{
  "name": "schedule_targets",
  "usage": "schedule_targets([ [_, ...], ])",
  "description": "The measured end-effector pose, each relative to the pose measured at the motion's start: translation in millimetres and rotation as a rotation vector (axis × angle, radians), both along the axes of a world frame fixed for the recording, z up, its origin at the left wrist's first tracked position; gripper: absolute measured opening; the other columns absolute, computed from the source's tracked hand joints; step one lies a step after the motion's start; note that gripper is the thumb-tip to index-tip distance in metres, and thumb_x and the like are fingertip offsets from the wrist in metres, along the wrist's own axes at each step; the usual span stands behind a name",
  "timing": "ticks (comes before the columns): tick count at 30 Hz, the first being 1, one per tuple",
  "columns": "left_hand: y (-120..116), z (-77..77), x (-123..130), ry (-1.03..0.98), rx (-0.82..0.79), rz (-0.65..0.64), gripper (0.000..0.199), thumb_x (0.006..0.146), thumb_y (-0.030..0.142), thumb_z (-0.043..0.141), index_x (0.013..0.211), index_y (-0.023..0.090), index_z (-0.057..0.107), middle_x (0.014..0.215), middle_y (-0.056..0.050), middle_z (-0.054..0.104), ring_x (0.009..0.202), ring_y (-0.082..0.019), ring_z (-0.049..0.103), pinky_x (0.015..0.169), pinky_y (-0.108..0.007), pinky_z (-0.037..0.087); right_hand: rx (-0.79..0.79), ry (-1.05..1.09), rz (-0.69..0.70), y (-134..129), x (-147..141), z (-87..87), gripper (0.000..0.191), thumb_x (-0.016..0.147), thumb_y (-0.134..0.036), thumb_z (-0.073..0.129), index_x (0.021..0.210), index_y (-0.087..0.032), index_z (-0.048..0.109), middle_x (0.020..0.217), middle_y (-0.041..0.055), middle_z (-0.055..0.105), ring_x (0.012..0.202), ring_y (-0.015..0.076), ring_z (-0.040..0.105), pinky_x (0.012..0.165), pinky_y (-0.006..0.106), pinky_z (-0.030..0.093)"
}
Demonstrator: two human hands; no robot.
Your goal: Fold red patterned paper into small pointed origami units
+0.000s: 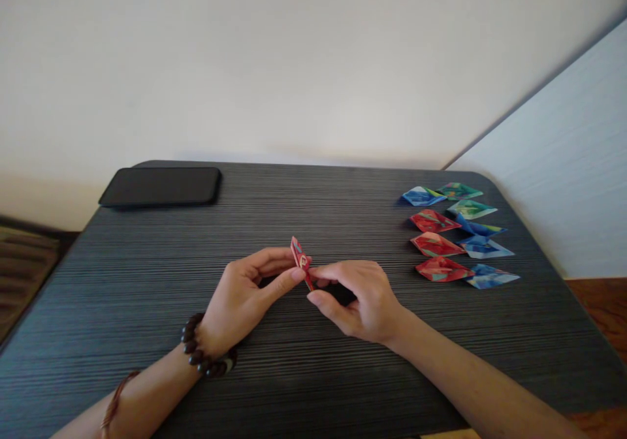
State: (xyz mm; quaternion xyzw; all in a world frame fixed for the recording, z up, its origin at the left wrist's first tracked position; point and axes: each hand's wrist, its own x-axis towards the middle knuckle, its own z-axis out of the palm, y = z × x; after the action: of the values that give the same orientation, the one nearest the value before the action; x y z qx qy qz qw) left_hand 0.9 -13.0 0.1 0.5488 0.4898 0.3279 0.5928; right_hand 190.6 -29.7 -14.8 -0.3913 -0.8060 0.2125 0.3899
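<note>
A small folded piece of red patterned paper is held upright above the middle of the table, its narrow edge towards me. My left hand pinches it between thumb and fingers from the left. From the right, my right hand has its index finger at the paper's lower right side, with the thumb a little apart near the bottom tip. Whether the right fingers grip the paper or only touch it is hard to make out. A dark bead bracelet sits on my left wrist.
Several folded paper pieces stand in two columns on the right, among them a red one and a blue one. A black phone-like slab lies at the back left of the dark table. A pale wall rises behind.
</note>
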Motion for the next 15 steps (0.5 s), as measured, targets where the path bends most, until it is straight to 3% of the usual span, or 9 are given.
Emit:
schedule_targets([
  [6,-3.7,2.2,1.2,0.203,0.157,-0.091,0.025,0.071,0.034,0.070,0.094,0.024,0.070,0.096,0.001,0.072,0.091,-0.020,0.066,0.090,-0.031,0.051,-0.314,0.108,0.000,3.2,2.0,2.6,0.019,0.085,-0.033,0.054,0.077,-0.016,0.059,0.060,-0.0017,0.063,0.049,0.0068,0.054,0.051,0.017,0.043],
  [15,-4.1,6.0,3.3,0.243,0.196,-0.094,0.022,0.075,0.031,0.066,0.095,0.025,0.069,0.094,0.002,0.072,0.087,-0.016,0.067,0.085,-0.027,0.053,-0.324,0.040,0.016,6.0,4.7,6.4,0.018,0.087,-0.028,0.048,0.084,-0.016,0.061,0.069,-0.0004,0.067,0.054,0.0070,0.058,0.054,0.017,0.044],
])
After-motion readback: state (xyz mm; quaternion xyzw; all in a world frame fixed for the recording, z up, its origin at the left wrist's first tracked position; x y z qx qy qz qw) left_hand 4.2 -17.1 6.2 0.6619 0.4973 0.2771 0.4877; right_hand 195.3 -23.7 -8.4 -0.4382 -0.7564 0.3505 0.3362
